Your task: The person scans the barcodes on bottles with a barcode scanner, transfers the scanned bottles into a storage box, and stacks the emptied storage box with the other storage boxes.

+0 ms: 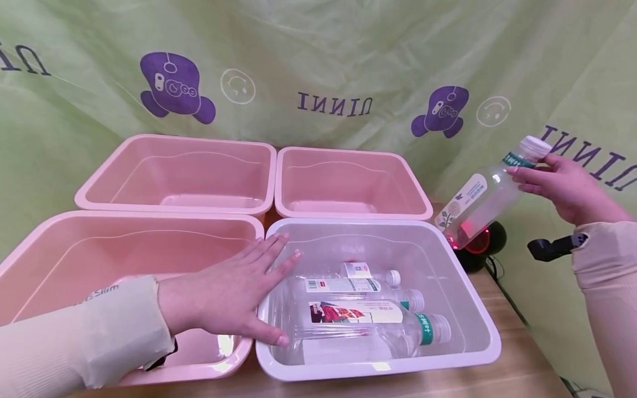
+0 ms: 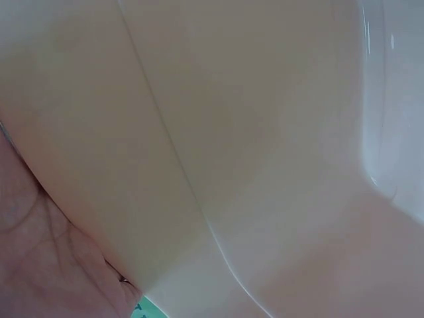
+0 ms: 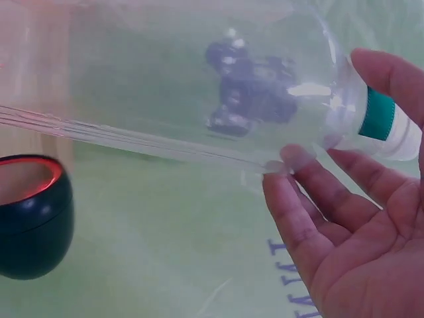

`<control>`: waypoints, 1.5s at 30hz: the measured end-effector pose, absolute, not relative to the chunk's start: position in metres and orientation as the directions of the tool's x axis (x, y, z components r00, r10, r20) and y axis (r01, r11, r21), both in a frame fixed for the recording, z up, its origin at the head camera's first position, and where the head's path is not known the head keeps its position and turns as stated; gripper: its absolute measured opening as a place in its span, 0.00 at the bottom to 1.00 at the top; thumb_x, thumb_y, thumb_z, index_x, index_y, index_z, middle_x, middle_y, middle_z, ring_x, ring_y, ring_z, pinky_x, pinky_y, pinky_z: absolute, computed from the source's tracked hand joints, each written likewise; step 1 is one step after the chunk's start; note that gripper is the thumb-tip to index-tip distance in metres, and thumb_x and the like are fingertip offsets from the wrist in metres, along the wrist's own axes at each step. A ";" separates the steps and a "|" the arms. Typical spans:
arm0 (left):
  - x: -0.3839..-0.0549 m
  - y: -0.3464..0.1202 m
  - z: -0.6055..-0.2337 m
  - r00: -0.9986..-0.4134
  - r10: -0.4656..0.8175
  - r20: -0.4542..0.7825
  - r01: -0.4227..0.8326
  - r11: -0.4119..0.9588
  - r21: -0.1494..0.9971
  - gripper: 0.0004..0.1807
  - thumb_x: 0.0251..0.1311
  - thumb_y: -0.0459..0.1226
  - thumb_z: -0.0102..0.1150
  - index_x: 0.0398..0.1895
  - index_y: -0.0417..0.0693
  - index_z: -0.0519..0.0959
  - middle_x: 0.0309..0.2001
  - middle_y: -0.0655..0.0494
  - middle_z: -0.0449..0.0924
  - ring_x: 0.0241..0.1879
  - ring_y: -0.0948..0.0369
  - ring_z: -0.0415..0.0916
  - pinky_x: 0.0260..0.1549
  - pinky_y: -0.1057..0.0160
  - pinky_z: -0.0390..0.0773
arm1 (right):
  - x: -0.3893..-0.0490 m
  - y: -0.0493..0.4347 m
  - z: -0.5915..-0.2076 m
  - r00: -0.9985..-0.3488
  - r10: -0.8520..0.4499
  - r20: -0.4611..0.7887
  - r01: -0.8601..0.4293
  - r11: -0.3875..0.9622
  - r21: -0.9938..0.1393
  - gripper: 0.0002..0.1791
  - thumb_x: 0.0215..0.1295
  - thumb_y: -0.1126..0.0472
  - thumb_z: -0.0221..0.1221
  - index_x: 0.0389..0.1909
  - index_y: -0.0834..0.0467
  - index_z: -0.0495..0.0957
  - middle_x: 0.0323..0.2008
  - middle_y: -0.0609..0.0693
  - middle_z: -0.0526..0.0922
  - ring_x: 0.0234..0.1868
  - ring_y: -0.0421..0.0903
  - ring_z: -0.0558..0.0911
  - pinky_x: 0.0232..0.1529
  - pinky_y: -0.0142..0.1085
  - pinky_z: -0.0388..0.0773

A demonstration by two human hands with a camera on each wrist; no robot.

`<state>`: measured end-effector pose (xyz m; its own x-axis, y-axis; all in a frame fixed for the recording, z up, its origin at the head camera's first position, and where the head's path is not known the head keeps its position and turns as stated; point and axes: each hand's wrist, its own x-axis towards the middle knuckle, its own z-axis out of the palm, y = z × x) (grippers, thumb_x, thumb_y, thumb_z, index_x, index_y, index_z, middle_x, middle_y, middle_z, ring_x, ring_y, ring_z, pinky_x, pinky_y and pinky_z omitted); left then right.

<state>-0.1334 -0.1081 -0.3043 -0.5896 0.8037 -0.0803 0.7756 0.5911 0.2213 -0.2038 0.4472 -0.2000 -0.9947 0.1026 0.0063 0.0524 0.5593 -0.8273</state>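
Observation:
In the head view my right hand holds a clear plastic bottle near its neck, with thumb and fingers around it. The bottle tilts, its white cap upper right and its base lower left, beyond the white basin's right rim. The right wrist view shows the bottle and its green neck band beside the right hand. My left hand spreads its straight fingers over the adjoining rims of the white basin and a pink basin. Several clear bottles lie inside the white basin.
Two more pink basins, left and right, stand behind. A dark round device with a red glow sits at the right, by the wooden table's edge. A green printed cloth hangs behind everything.

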 end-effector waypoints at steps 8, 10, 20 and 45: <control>-0.133 -0.109 -0.304 -0.589 0.805 -0.074 0.777 0.589 0.223 0.66 0.54 0.81 0.46 0.83 0.43 0.51 0.82 0.34 0.38 0.81 0.43 0.35 0.76 0.41 0.42 | -0.203 0.425 -0.174 -0.951 0.272 0.145 -0.053 0.320 -0.946 0.22 0.67 0.61 0.69 0.58 0.46 0.73 0.46 0.37 0.78 0.42 0.33 0.79 0.35 0.21 0.79; -0.132 -0.109 -0.303 -0.590 0.804 -0.076 0.776 0.591 0.220 0.66 0.54 0.81 0.46 0.83 0.43 0.51 0.82 0.34 0.39 0.81 0.43 0.35 0.76 0.41 0.43 | -0.206 0.416 -0.168 -0.935 0.311 0.171 -0.138 0.126 -0.982 0.24 0.64 0.66 0.71 0.57 0.51 0.74 0.46 0.41 0.81 0.42 0.35 0.81 0.34 0.23 0.81; -0.130 -0.108 -0.304 -0.594 0.799 -0.096 0.766 0.598 0.238 0.66 0.54 0.80 0.48 0.84 0.44 0.51 0.82 0.36 0.38 0.81 0.44 0.34 0.76 0.41 0.43 | -0.233 0.366 -0.170 -0.975 0.221 0.033 -0.077 -0.196 -0.977 0.18 0.67 0.68 0.68 0.53 0.54 0.74 0.44 0.47 0.83 0.40 0.44 0.85 0.38 0.36 0.87; -0.129 -0.108 -0.302 -0.600 0.793 -0.101 0.758 0.605 0.243 0.66 0.54 0.80 0.48 0.84 0.45 0.51 0.82 0.37 0.37 0.81 0.45 0.33 0.76 0.41 0.41 | -0.290 0.263 -0.249 -0.990 0.078 -0.121 0.133 0.171 -0.976 0.32 0.74 0.65 0.60 0.68 0.55 0.51 0.53 0.52 0.72 0.40 0.42 0.81 0.44 0.35 0.85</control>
<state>-0.1289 -0.1076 -0.3016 -0.6003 0.7934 -0.1009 0.7584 0.6048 0.2430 -0.2904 0.2626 -0.2492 -0.9896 0.0776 -0.1209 0.1327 0.1705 -0.9764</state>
